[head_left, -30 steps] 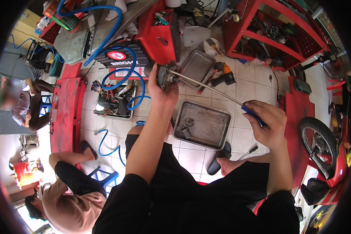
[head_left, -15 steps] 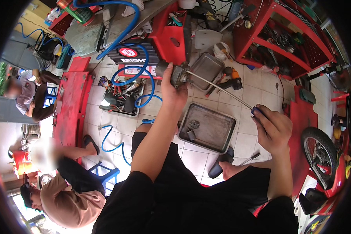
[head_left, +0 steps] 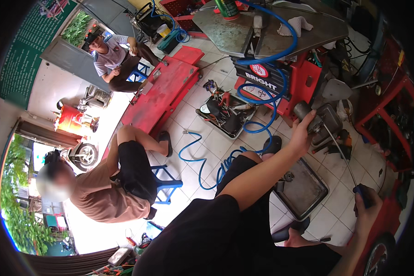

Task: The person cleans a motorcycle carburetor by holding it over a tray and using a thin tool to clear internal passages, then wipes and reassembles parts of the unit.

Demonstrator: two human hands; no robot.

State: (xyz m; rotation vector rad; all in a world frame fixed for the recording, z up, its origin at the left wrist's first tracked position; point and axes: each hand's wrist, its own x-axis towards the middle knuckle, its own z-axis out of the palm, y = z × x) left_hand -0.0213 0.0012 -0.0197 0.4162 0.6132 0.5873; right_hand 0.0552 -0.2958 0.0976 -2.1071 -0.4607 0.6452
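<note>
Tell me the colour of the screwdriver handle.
The screwdriver handle is dark blue, in the head view.

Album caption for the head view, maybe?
Left hand holds a metal part, right hand a blue-handled screwdriver, over a tiled floor.

Small round grey metal parts (head_left: pixel 288 176) are laid in a rectangular grey metal tray (head_left: pixel 306 191); from it, a cylindrical grey metal part (head_left: pixel 302 110) is held at twelve o'clock, a low blue plastic stool (head_left: pixel 168 183) is set at nine
</note>
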